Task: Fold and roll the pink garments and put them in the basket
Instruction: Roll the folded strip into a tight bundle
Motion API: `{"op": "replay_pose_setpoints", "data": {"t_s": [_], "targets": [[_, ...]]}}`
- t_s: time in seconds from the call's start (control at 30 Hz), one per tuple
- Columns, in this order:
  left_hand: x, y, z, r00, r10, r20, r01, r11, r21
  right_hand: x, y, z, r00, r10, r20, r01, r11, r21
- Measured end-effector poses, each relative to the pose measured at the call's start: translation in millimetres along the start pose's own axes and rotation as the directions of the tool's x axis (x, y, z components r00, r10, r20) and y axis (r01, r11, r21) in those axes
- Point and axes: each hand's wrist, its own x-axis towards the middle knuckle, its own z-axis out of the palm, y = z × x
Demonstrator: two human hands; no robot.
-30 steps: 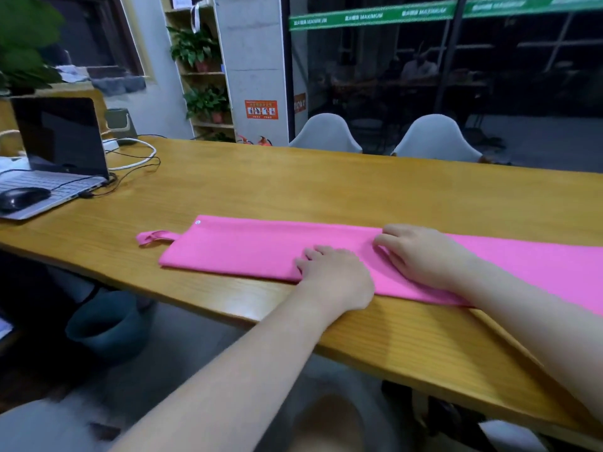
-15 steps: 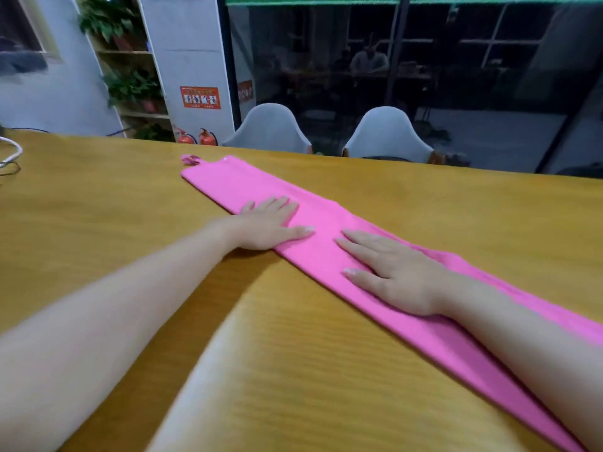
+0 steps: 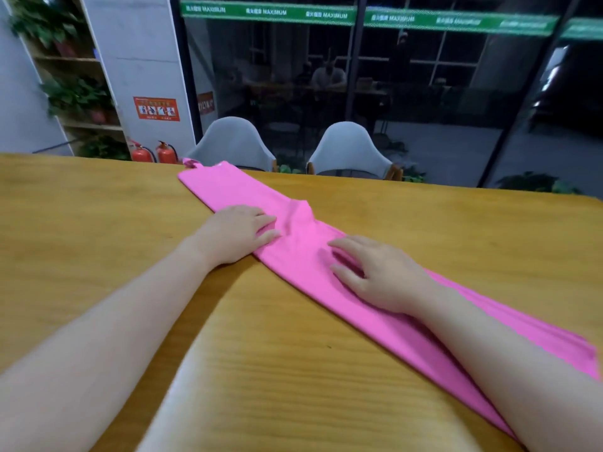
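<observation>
Under both palms lies the pink garment (image 3: 326, 256), folded into a long narrow strip that runs diagonally across the wooden desk (image 3: 98, 223), from its far edge down toward the near right corner of the view. The left hand (image 3: 235, 234) rests flat on the strip's near-left edge, palm down, fingers extended and close together, pointing right across the fabric; its heel sits on bare wood. It grips nothing. The left forearm reaches in from the lower left, nearly straight.

Just right of it and slightly nearer the person, the right hand (image 3: 375, 275) also lies open, palm down, on the middle of the strip, fingers spread a little and pointing left toward the other hand. It too holds nothing and presses on the cloth. The right forearm crosses the strip's lower part from the bottom right corner.

Between the two sets of fingertips, and just beyond them, the fabric bunches into a small raised wrinkle. Beyond the left hand the strip lies smooth, ending at a small loop at the desk's far edge. Past that edge stand two grey chairs (image 3: 349, 148).
</observation>
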Motion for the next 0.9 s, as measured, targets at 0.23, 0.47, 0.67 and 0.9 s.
{"op": "replay_pose_setpoints", "data": {"t_s": [0.23, 0.47, 0.67, 0.9], "targets": [[-41.4, 57.5, -5.4, 0.984, -0.011, -0.175, 0.018, 0.999, 0.039, -99.2, 24.5, -14.9, 0.986, 0.118, 0.121, -0.121, 0.993, 0.016], [-95.5, 126.7, -5.6, 0.988, -0.145, 0.052, 0.153, 0.96, -0.235, -135.8, -35.4, 0.3, 0.963, 0.262, 0.069, -0.261, 0.965, -0.013], [-129.5, 148.5, -27.1, 0.926, -0.372, 0.069, 0.376, 0.886, -0.272, -167.7, -121.1, 2.8, 0.943, 0.294, 0.155, -0.286, 0.956, -0.069], [-92.1, 125.4, -13.5, 0.915, -0.36, 0.183, 0.39, 0.907, -0.161, -145.0, -107.0, -15.9, 0.964, 0.135, 0.228, -0.08, 0.968, -0.236]]}}
